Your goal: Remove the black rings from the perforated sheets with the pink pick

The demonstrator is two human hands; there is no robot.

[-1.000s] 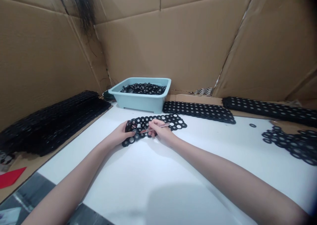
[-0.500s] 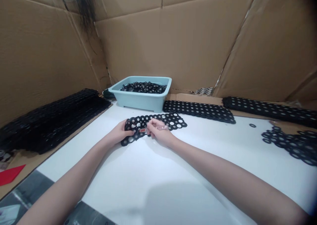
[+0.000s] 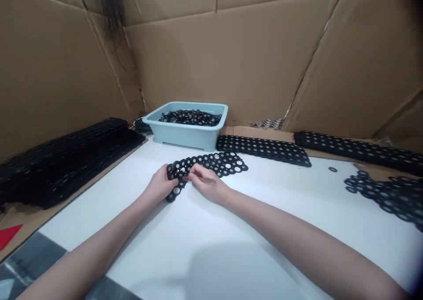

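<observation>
A black strip of joined rings (image 3: 193,162), like openwork lace, lies across the white table in front of me. My left hand (image 3: 161,182) grips its left end, thumb on top and fingers behind, so that end is folded up a little. My right hand (image 3: 205,182) is closed around a slim, clear-and-red pen-like tool (image 3: 186,179). Its tip points left at the strip beside my left thumb; what the tip touches is too small to make out.
Behind the strip stands a light blue basin (image 3: 185,135) holding black ring pieces. Flat ring strips (image 3: 262,149) lie right of it, a loose ring (image 3: 332,169) and a ring cluster (image 3: 386,194) further right. A black stack (image 3: 66,159) lies left. Cardboard walls (image 3: 214,62) surround the table.
My right hand has shifted slightly left and down, with the tool now mostly covered by the fingers. The strip's left end is bent more steeply in my left hand. The view has moved slightly.
</observation>
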